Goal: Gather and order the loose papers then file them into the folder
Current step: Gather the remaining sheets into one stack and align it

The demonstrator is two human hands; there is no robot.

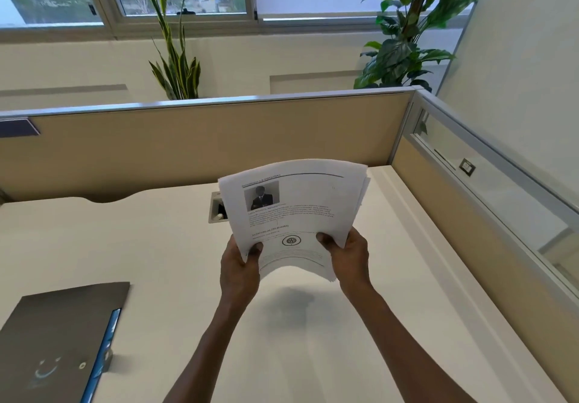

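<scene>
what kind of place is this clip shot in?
Most likely an office cubicle: a white desk fenced by tan partition panels, a grey folder lying on it, and both hands holding a stack of printed papers.

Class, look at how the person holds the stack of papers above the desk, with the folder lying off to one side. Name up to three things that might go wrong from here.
1. The stack of papers is gripped only at its bottom corners by the left hand and right hand; it bows, so sheets may slip out.
2. Its right edge is fanned unevenly, so pages might crease or file out of order.
3. The folder lies closed on the desk, so opening it likely needs a freed hand.
</scene>
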